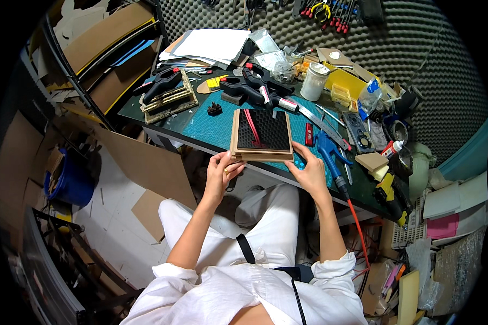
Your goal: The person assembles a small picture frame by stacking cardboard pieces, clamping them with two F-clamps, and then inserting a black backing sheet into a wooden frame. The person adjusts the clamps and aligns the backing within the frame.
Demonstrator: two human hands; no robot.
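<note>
1. pinching a wooden box's [261, 157] near-left corner, the left hand [220, 172] curls half-closed; green mat [199, 127] lies bare beyond.
2. box spans the bench's [171, 125] front edge, dark panel [263, 132] apparently seated within; remaining work unclear.
3. right hand [309, 172], parted, grips the right corner; blue air gun [326, 149] crowds that side.

White shirt [211, 298] on the person before me, open at the neck, sleeves [174, 272] rolled near the elbows, white trousers [281, 214], black strap [245, 248] at the waist, thin black cord [297, 302] right of centre, yellowish ring [226, 171] on the left hand [219, 172]
</note>
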